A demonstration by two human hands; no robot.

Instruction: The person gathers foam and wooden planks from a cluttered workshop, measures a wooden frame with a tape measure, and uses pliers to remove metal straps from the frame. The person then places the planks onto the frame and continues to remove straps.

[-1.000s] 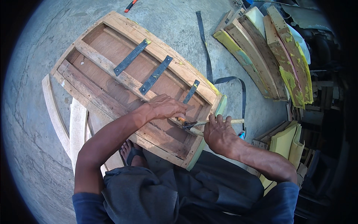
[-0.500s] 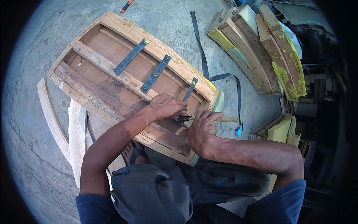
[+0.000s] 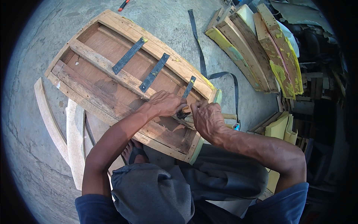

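Note:
A wooden frame with a plywood panel (image 3: 97,44) lies slanted in front of me, with short black straps (image 3: 154,72) across its slats. My left hand (image 3: 166,103) rests on the middle slat, fingers pinched at the lower end of the strap nearest me (image 3: 189,87). Close to those fingertips is the dark head of a hammer (image 3: 182,115). Its wooden handle (image 3: 229,116) runs beneath my right hand (image 3: 208,117). That hand is closed just above the frame's right end, its fingers curled; what they hold is hidden.
A long black strap (image 3: 197,44) trails over the concrete floor. Padded wooden frames (image 3: 242,48) stand at the far right, with yellow foam (image 3: 276,126) below them. Curved pale boards (image 3: 75,130) lie at the left. A red-and-black tool (image 3: 123,5) sits at the far edge.
My right hand has lifted up and away from the hammer handle's near side, its fingers curling more. My left hand stays at the strap. The whole view has shifted slightly.

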